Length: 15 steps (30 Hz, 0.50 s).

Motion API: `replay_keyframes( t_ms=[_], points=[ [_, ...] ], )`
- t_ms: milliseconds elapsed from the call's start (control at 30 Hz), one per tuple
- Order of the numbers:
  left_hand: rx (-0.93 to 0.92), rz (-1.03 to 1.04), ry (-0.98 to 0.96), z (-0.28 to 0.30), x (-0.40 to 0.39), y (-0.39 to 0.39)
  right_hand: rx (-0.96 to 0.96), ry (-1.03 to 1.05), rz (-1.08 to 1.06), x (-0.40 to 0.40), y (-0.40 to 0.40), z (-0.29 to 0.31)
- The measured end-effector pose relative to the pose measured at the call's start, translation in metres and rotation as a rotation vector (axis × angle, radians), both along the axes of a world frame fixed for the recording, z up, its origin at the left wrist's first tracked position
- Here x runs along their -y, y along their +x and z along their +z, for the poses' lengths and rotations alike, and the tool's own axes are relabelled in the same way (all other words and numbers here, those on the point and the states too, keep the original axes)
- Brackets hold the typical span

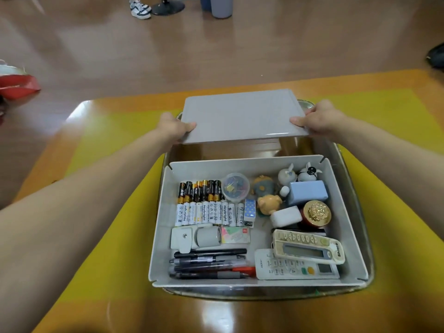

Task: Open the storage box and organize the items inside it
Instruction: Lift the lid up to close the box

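Note:
A grey storage box [163, 212] stands open in a metal tray [355, 212] on the table. Its flat grey lid [242, 116] is held level above the far end of the tray. My left hand [174, 128] grips the lid's left edge and my right hand [319, 120] grips its right edge, thumbs on top. Inside the box lie rows of batteries [204, 203], several pens [209, 263], two remote controls [307, 251], a clear tub of clips [235, 186], small figurines [269, 200], a blue block [307, 192] and a gold-topped round case [317, 211].
The tray sits on a yellow mat [115, 188] on a glossy wooden table. Beyond the table is wooden floor with a shoe [140, 8], a stand base [168, 7] and a red-and-white object [16, 82] at the left.

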<state>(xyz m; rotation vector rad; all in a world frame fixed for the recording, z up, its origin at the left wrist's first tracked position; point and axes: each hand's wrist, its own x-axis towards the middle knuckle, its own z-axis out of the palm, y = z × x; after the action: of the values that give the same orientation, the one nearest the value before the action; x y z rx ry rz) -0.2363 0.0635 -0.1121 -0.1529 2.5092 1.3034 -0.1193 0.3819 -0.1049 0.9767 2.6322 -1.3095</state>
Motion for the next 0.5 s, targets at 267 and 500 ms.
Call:
replay_keyframes(
  t_ms=[267,500],
  points=[
    [-0.335,0.087,0.173,0.061,0.023,0.032,-0.33,-0.193,-0.048,0.009,0.047,0.062],
    [-0.445,0.044,0.19,0.096,0.05,0.111,-0.622,-0.05,-0.17,0.031,0.11,0.098]
  ],
)
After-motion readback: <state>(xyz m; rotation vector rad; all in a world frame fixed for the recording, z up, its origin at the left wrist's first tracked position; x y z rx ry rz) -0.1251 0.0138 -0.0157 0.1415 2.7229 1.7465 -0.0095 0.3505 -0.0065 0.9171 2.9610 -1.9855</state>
